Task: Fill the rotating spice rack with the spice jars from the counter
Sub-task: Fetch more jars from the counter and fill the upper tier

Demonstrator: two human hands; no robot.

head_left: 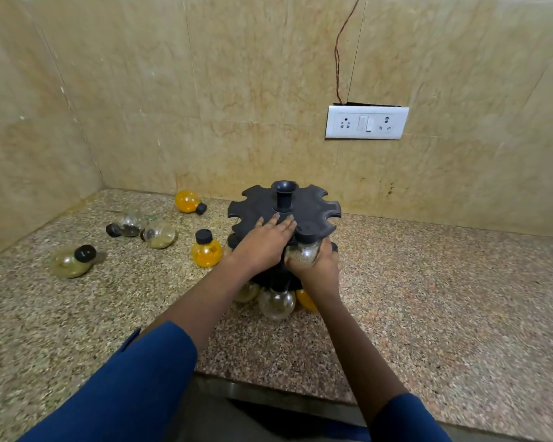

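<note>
While the fingers [283,224] of the left hand [262,242] lie straight and flat on the top plate of the spice rack [313,202], tips up against its centre post, the right hand [318,266] is curled tight round a jar of pale grains [302,255]. Thumb and fingers wrap its round belly, and its black cap stands at the near edge of the top plate, right at one of the notches. Whether the neck sits in the notch, I cannot tell.

Below the hands, three jars show under the lower tier: a clear jar [276,301] in front, an orange-filled jar [305,299] just to its right, and a yellowish jar [246,291] to its left, half hidden by the left forearm.

Out to the left on the speckled counter [428,298] sit five more. An upright orange jar [206,252] is just beside the rack, and an orange jar on its side [188,201] lies near the wall. Two toppled jars lie close together — a near-empty clear one [130,223] and a grain-filled one [158,235]. A greenish jar [71,261] is tipped over, well apart at the far left.

Blue sleeves [125,387] cover both upper forearms, and a white socket plate [366,122] sits on the tiled wall behind.
</note>
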